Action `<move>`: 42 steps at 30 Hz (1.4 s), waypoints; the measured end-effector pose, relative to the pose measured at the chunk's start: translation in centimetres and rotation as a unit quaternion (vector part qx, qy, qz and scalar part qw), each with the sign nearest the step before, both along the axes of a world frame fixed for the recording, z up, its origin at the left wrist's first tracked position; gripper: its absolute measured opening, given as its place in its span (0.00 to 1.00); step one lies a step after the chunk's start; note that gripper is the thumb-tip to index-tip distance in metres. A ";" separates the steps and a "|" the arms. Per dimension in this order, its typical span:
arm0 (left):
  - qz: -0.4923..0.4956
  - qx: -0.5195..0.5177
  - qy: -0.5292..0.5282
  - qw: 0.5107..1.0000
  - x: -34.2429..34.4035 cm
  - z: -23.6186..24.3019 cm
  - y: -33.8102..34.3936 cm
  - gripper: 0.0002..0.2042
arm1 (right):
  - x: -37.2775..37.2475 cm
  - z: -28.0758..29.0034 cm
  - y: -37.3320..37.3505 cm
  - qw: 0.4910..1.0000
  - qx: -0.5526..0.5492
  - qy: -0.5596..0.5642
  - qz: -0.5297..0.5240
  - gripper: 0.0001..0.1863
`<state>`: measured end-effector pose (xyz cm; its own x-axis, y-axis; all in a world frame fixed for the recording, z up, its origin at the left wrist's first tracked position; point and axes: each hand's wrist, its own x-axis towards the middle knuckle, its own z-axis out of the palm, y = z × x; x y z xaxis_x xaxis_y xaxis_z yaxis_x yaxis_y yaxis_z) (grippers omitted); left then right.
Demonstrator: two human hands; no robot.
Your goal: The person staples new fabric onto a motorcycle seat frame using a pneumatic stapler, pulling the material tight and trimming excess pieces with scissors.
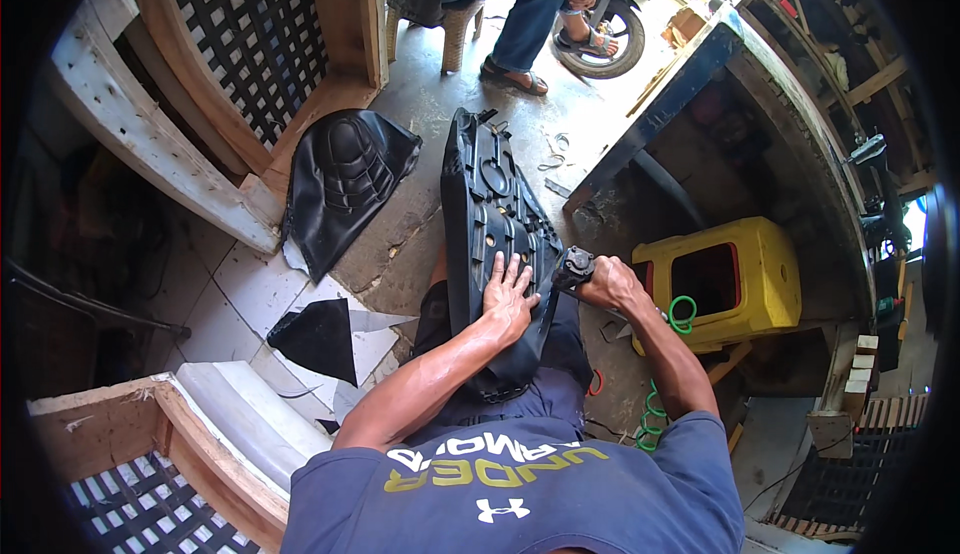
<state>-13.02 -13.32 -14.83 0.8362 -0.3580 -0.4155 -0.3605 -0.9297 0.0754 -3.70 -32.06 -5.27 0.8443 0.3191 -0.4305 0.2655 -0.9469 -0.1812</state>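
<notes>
A black plastic motorcycle seat base [492, 179] lies across my lap, its ribbed underside facing up. My left hand [508, 299] rests flat on it with the fingers spread. At the seat's right edge my right hand [612, 284] is wrapped round a dark air staple gun [574, 266], whose nose is close to the rim; I cannot tell if it touches. A green coiled hose [682, 314] hangs below my right hand and wrist. On the floor to the left lies a black quilted seat cover [345, 174], and nearer to me a black material offcut [318, 339].
A yellow plastic stool [775, 274] lies at the right beside a workbench [745, 49]. Wooden frames with woven webbing [250, 24] stand at the left. Ahead, another person [520, 14] sits on a stool near a motorbike wheel [610, 44]. Scraps [555, 154] litter the floor.
</notes>
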 end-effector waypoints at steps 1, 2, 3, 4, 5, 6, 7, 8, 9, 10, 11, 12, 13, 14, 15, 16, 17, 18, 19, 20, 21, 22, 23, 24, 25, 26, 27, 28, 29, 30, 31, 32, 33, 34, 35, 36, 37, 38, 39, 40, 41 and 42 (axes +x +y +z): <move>-0.002 0.010 0.002 1.000 0.0 0.1 -0.1 0.25 | -0.2 -0.2 0.4 1.000 -0.006 -0.004 -0.002 0.28; -0.007 0.020 0.010 1.000 0.0 0.3 -0.2 0.25 | -0.2 -0.1 0.6 1.000 -0.022 -0.007 -0.011 0.27; -0.012 0.023 0.019 0.999 0.1 0.5 -0.1 0.25 | -0.1 -0.1 0.8 1.000 -0.030 0.005 -0.002 0.25; -0.010 0.013 0.006 1.000 0.2 0.8 0.0 0.25 | -0.1 -0.1 0.6 1.000 -0.025 -0.006 -0.006 0.24; -0.011 -0.001 0.005 1.000 0.3 1.1 0.3 0.25 | 0.2 -0.1 0.1 1.000 -0.026 -0.006 -0.009 0.24; -0.014 -0.018 0.023 0.999 0.3 1.4 0.6 0.25 | 0.2 -0.3 -0.6 1.000 -0.007 -0.005 0.002 0.23; -0.022 -0.029 0.005 0.999 0.3 1.7 1.1 0.27 | 0.6 -0.6 -1.7 1.000 0.002 0.011 -0.029 0.23; -0.023 -0.044 -0.026 0.998 0.1 2.0 1.8 0.29 | 0.6 -1.3 -3.1 0.993 0.092 -0.004 -0.067 0.23; -0.024 -0.062 -0.047 0.997 -0.3 2.2 2.5 0.30 | 0.1 -2.5 -4.9 0.977 0.187 -0.023 -0.103 0.23; -0.025 -0.079 -0.053 0.995 -0.9 2.4 3.2 0.31 | -0.9 -4.3 -6.7 0.953 0.256 -0.030 -0.158 0.22; -0.020 -0.105 -0.078 0.991 -1.5 2.6 3.8 0.32 | -2.0 -6.4 -8.7 0.932 0.258 -0.003 -0.254 0.23; -0.014 -0.148 -0.110 0.983 -1.9 2.7 4.6 0.31 | -3.3 -8.9 -10.9 0.899 0.245 0.029 -0.361 0.23; -0.004 -0.176 -0.133 0.975 -3.3 2.9 5.1 0.30 | -5.1 -12.4 -12.0 0.872 0.322 -0.055 -0.366 0.23; -0.007 -0.199 -0.195 0.960 -3.2 3.1 5.8 0.29 | -6.6 -15.6 -13.3 0.843 0.384 -0.117 -0.358 0.23; 0.008 -0.208 -0.197 0.958 -3.4 3.3 6.3 0.29 | -8.6 -18.8 -14.5 0.850 0.306 -0.111 -0.413 0.25; 0.024 -0.227 -0.200 0.953 -4.3 3.6 6.6 0.28 | -10.6 -21.9 -15.4 0.842 0.193 -0.054 -0.500 0.27; 0.017 -0.210 -0.215 0.954 -4.8 4.0 6.8 0.29 | -13.2 -24.6 -16.5 0.813 0.185 0.005 -0.553 0.30; 0.016 -0.205 -0.226 0.952 -5.4 4.4 6.9 0.29 | -15.5 -27.4 -16.7 0.815 0.142 -0.031 -0.561 0.30; 0.013 -0.197 -0.235 0.952 -5.9 4.9 6.9 0.29 | -17.6 -29.8 -17.0 0.811 0.103 -0.059 -0.573 0.29; 0.006 -0.192 -0.254 0.948 -6.4 5.3 6.7 0.28 | -19.9 -31.8 -17.7 0.815 0.083 -0.015 -0.574 0.33; 0.010 -0.200 -0.248 0.948 -6.9 5.6 6.5 0.27 | -21.8 -33.5 -18.6 0.822 0.095 -0.030 -0.560 0.38; 0.001 -0.209 -0.267 0.941 -7.1 5.8 6.4 0.27 | -23.3 -35.2 -18.8 0.823 0.031 -0.041 -0.565 0.42; 0.010 -0.208 -0.270 0.940 -7.2 6.1 6.2 0.26 | -23.8 -36.6 -19.4 0.852 0.100 -0.049 -0.511 0.43; 0.016 -0.202 -0.257 0.945 -7.3 6.4 6.2 0.24 | -23.3 -37.5 -19.9 0.837 0.079 0.049 -0.539 0.40; 0.026 -0.206 -0.263 0.942 -7.4 6.5 6.1 0.25 | -22.0 -37.7 -20.4 0.853 0.005 0.118 -0.508 0.38; 0.044 -0.204 -0.264 0.942 -7.2 6.7 6.1 0.25 | -20.3 -37.0 -20.5 0.847 -0.044 0.213 -0.485 0.36; 0.048 -0.202 -0.269 0.941 -7.3 6.9 6.2 0.25 | -16.4 -35.3 -20.6 0.889 -0.058 0.187 -0.413 0.33; 0.042 -0.203 -0.280 0.937 -7.1 7.0 6.0 0.25 | -13.0 -32.4 -20.4 0.925 -0.068 0.151 -0.343 0.30; 0.046 -0.202 -0.278 0.938 -7.3 7.1 6.1 0.26 | -9.7 -28.3 -19.9 0.915 0.043 0.134 -0.379 0.31; 0.048 -0.203 -0.279 0.938 -7.0 7.3 5.9 0.26 | -4.6 -22.9 -19.2 0.880 0.203 0.062 -0.425 0.34; 0.049 -0.211 -0.282 0.935 -7.1 7.4 5.9 0.26 | -0.2 -16.3 -18.6 0.829 0.374 -0.019 -0.417 0.36; 0.056 -0.218 -0.280 0.933 -7.1 7.5 5.7 0.26 | 3.8 -9.0 -17.9 0.776 0.507 -0.101 -0.360 0.39; 0.053 -0.215 -0.293 0.930 -7.2 7.8 5.6 0.26 | 7.3 -1.5 -16.9 0.755 0.520 -0.294 -0.272 0.37; 0.051 -0.210 -0.303 0.928 -7.3 8.0 5.4 0.26 | 10.1 5.7 -16.2 0.716 0.526 -0.397 -0.228 0.37; 0.048 -0.206 -0.310 0.927 -7.4 8.2 5.2 0.27 | 12.7 12.7 -16.1 0.718 0.407 -0.530 -0.196 0.38; 0.049 -0.199 -0.311 0.928 -7.5 8.4 5.1 0.27 | 15.1 18.5 -15.6 0.711 0.378 -0.538 -0.250 0.39; 0.047 -0.201 -0.315 0.927 -7.5 8.6 5.0 0.26 | 18.2 23.7 -15.0 0.719 0.323 -0.541 -0.294 0.40; 0.053 -0.200 -0.313 0.927 -7.5 8.8 4.9 0.26 | 20.0 27.1 -15.0 0.764 0.330 -0.441 -0.336 0.35; 0.048 -0.200 -0.312 0.928 -7.5 8.8 4.8 0.26 | 21.9 30.1 -15.2 0.832 0.355 -0.287 -0.315 0.30; 0.049 -0.199 -0.311 0.928 -7.6 8.9 4.8 0.26 | 23.2 30.9 -15.2 0.831 0.370 -0.271 -0.315 0.23; 0.050 -0.193 -0.311 0.929 -7.6 9.0 4.8 0.26 | 24.5 31.8 -15.1 0.851 0.332 -0.296 -0.278 0.16; 0.056 -0.194 -0.313 0.928 -7.7 9.0 4.8 0.26 | 25.5 32.3 -15.4 0.859 0.237 -0.345 -0.295 0.12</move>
<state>-20.74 -8.52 -5.78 0.9110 -0.2762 0.3064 -0.3499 -0.9107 0.2194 21.81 -47.48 26.99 0.9216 -0.2503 0.2966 -0.0368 -0.8173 -0.5751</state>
